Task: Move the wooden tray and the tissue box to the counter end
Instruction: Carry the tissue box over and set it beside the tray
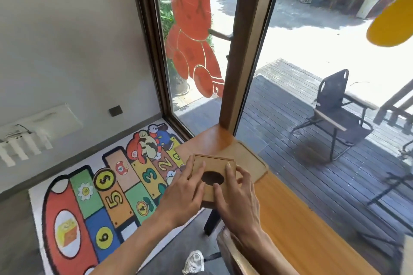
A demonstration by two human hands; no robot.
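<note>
A wooden tray already lies at the far end of the counter, near the window. The tissue box sits just at its 7 o'clock, touching or overlapping it. The left hand presses straight fingers against the box's 9 o'clock side, and the right hand curls around its 3 o'clock edge. What seems left is letting go.

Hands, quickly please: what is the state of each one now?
Left hand: open, straight fingers pressing on the tissue box.
Right hand: holding the tissue box, fingers curled over its right edge.
</note>
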